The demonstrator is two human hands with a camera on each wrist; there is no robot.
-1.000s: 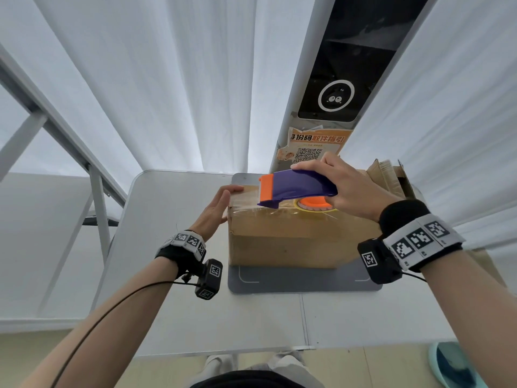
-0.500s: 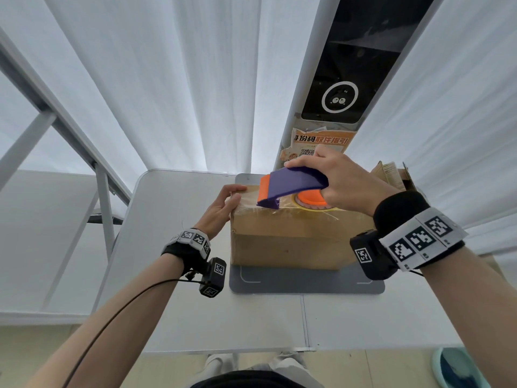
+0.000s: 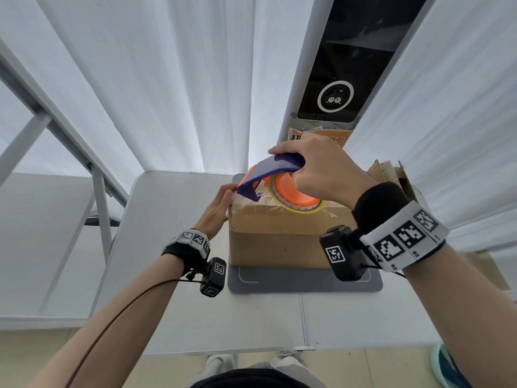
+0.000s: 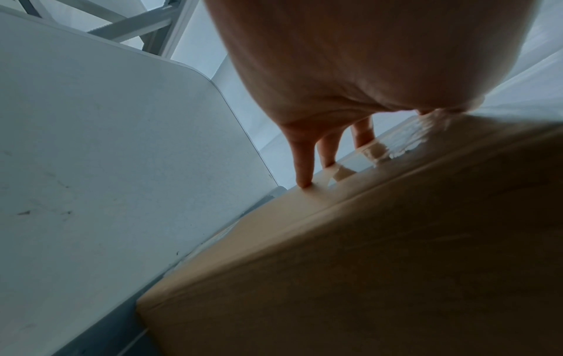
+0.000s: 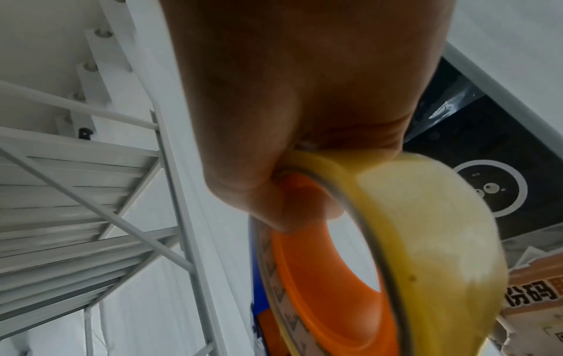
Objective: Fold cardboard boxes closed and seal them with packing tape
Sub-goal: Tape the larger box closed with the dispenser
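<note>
One cardboard box (image 3: 277,242) sits closed on one grey mat (image 3: 302,281), mat on the white table (image 3: 167,219). Clear tape film covers the box top.

Right hand (image 3: 321,169) is curled around one tape dispenser (image 3: 268,175): purple body, orange hub, one yellowish tape roll (image 5: 426,228). The dispenser is tilted above the box's top left edge; contact with the box can't be confirmed.

Left hand (image 3: 216,211) presses flat against the box's left side at the top corner, fingers (image 4: 303,163) straight, tips on the taped edge.

One more opened carton (image 3: 389,175) stands behind the box's right end.
</note>
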